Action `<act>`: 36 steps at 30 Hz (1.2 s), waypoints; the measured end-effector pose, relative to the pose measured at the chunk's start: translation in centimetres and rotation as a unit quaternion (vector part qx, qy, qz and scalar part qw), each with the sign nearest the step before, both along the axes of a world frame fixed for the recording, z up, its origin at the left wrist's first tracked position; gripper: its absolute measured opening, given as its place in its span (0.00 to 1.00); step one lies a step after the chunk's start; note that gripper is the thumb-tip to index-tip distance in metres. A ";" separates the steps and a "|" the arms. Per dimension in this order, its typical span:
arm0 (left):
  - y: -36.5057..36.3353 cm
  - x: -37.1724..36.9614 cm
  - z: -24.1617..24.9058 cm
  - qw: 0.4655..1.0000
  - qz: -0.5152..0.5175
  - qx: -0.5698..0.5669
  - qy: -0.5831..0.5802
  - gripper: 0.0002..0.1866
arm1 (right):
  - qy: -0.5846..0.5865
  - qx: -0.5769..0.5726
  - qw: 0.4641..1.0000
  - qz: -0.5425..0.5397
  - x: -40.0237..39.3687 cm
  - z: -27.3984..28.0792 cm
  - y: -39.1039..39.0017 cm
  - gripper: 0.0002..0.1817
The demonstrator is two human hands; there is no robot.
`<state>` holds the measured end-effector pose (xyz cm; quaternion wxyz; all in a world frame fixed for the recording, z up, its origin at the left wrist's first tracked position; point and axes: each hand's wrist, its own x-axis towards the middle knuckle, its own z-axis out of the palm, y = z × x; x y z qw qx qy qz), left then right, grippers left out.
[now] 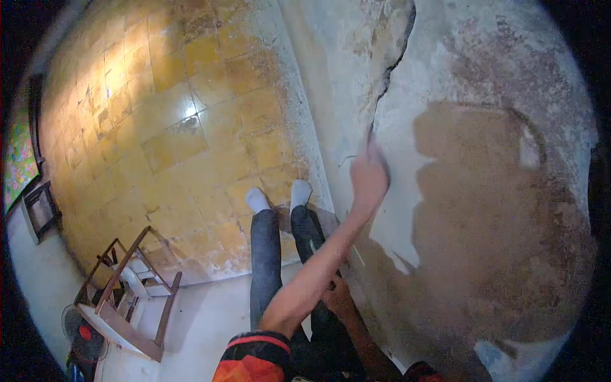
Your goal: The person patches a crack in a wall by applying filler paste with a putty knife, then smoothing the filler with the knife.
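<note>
My left hand (369, 178) reaches across to the wall, closed and blurred by motion. From its top a thin tip points at the lower end of a long dark crack (394, 63) in the plaster; I cannot tell whether this is a slim tool or a finger. My right hand (337, 298) rests low by my right thigh, partly behind my left forearm. Its fingers are curled, with a small dark thing at them. Grey trousers (266, 248) and pale socks cover my legs and feet, which stand by the wall's base.
A brown patch (484, 210) spreads over the wall at right, among peeling paint. Worn yellow tiles (159, 127) cover the floor at left. A wooden chair (127, 293) stands at lower left, with a fan (84, 334) by it. Flowered cloth (20, 156) shows at the left edge.
</note>
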<state>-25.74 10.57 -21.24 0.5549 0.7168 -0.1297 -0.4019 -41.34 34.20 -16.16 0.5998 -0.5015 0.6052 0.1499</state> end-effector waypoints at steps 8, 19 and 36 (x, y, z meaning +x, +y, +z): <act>0.3 0.1 1.7 1.000 -0.004 0.007 0.027 0.24 | 0.021 -0.018 0.999 0.038 -2.0 -1.7 2.5 0.21; -1.5 4.6 4.5 0.995 -0.037 -0.089 -0.021 0.20 | -0.013 0.078 0.997 0.009 1.1 0.6 1.0 0.31; 36.7 16.9 -23.8 0.892 -0.262 0.336 -0.152 0.17 | 0.022 0.209 0.934 -0.290 -2.3 -0.4 0.6 0.13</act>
